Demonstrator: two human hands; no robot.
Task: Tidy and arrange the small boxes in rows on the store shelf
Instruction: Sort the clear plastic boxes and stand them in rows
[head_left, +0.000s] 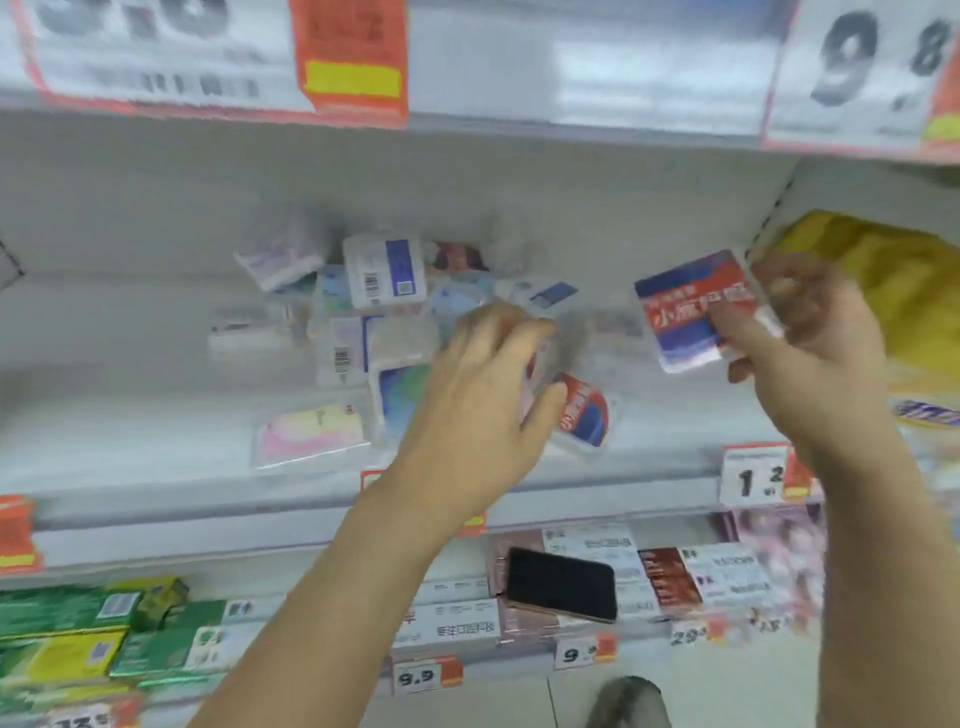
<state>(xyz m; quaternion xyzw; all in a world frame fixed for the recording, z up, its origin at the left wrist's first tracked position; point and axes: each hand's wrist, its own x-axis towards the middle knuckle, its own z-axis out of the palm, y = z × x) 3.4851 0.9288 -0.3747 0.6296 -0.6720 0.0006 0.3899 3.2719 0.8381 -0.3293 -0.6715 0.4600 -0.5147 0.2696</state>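
A jumbled pile of several small boxes (384, 301) lies in the middle of the white shelf (130, 426). My left hand (483, 395) reaches into the pile's right side, its fingers and thumb curled round a small red and white box that it mostly hides. A red and blue box (584, 413) lies just right of its thumb. A pink and yellow box (311, 428) sits near the front edge. My right hand (815, 353) holds a red and blue box (685, 312) up above the shelf at the right, pinched between thumb and fingers.
A yellow package (893, 280) stands at the shelf's right end. Price tags (750, 475) line the front rail. On the shelf below lie green boxes (78, 639), white and pink boxes, and a black phone (561, 584). Large price signs hang above.
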